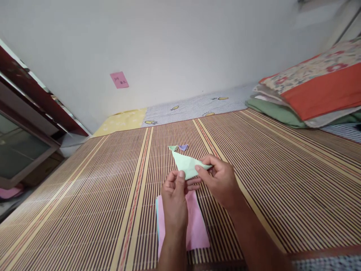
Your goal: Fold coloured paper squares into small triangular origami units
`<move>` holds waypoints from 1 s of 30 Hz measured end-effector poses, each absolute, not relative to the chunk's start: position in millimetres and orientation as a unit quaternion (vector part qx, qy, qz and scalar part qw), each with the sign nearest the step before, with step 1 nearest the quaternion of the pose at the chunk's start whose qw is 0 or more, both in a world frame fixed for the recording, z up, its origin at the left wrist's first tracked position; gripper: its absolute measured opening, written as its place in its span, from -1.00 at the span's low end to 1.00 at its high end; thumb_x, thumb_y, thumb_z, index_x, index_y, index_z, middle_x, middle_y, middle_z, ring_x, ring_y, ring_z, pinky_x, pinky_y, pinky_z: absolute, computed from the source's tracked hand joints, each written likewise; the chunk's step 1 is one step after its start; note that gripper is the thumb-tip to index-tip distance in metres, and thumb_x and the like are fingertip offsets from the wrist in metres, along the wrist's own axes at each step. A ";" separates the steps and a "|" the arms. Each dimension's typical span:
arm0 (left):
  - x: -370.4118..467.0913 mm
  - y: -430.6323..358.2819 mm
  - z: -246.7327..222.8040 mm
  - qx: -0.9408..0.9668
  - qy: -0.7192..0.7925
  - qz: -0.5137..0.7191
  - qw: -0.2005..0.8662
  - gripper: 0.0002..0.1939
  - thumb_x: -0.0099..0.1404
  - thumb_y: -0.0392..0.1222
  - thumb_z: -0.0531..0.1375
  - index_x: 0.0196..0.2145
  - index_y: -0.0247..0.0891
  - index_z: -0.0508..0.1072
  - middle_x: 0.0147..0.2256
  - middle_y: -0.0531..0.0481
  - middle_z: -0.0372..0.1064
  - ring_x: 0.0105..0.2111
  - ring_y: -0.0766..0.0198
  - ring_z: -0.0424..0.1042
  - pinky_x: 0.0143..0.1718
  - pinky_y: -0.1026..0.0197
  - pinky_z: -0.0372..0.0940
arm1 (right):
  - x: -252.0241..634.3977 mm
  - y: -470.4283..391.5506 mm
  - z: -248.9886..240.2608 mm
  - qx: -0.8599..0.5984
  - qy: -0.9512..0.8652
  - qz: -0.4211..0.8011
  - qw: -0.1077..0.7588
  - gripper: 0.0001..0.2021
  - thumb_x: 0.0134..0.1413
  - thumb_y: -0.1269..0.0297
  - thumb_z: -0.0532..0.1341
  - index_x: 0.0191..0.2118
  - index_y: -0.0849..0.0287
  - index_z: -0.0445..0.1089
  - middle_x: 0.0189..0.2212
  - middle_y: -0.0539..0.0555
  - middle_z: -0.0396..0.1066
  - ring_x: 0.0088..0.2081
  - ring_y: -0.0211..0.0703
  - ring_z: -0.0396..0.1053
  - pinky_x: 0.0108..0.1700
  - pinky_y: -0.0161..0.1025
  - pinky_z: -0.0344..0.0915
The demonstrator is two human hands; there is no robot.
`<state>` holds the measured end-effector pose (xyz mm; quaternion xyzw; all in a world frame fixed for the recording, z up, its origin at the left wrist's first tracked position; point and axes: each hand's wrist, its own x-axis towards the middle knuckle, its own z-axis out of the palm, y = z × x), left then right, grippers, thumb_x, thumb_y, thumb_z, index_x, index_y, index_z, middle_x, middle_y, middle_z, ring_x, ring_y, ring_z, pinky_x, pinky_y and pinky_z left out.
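Note:
Between my two hands is a light green sheet of paper (184,163) folded into a triangle, held above the mat. My left hand (175,188) pinches its lower corner, with the thumb on top and other fingers underneath. At the right corner, my right hand (221,175) grips the paper between thumb and fingers. Just beyond it lie a small folded green paper piece (173,148) and a small folded purple paper piece (183,147), side by side. Under my left wrist rests a stack of pink paper (197,229), with a blue-green edge showing at its left.
A striped bamboo mat (93,195) spreads over the surface. Folded bedding with an orange and floral cover (324,82) is piled at the right. A pink note (119,80) sticks to the white wall. A glass-fronted cabinet (19,146) stands at left.

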<state>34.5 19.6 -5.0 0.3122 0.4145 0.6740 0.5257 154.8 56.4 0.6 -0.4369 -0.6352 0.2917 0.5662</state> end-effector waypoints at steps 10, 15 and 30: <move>30.0 22.1 -8.7 0.342 0.434 0.637 0.538 -0.76 0.22 -0.13 0.40 -0.35 -0.35 0.48 -0.46 -0.12 0.61 -0.43 0.14 0.63 -0.43 0.25 0.47 | 159.8 55.8 2.4 -0.428 -0.640 0.308 0.559 -0.80 0.14 0.35 0.26 -0.49 0.14 0.31 -0.51 -0.04 0.35 -0.51 -0.26 0.28 -0.45 -0.29 0.21; 29.3 21.9 -9.0 0.340 0.422 0.634 0.551 -0.78 0.20 -0.18 0.42 -0.34 -0.37 0.50 -0.43 -0.13 0.63 -0.45 0.18 0.63 -0.38 0.24 0.49 | 163.2 56.4 4.1 -0.417 -0.651 0.294 0.562 -0.84 0.12 0.41 0.27 -0.47 0.15 0.36 -0.46 -0.03 0.42 -0.43 -0.22 0.36 -0.35 -0.28 0.27; 32.2 21.2 -10.1 0.352 0.412 0.656 0.525 -0.77 0.28 -0.11 0.37 -0.33 -0.34 0.50 -0.40 -0.15 0.64 -0.32 0.08 0.66 -0.31 0.17 0.53 | 168.2 57.7 3.9 -0.407 -0.660 0.263 0.574 -0.80 0.12 0.45 0.27 -0.48 0.14 0.30 -0.47 -0.08 0.34 -0.43 -0.27 0.30 -0.36 -0.33 0.23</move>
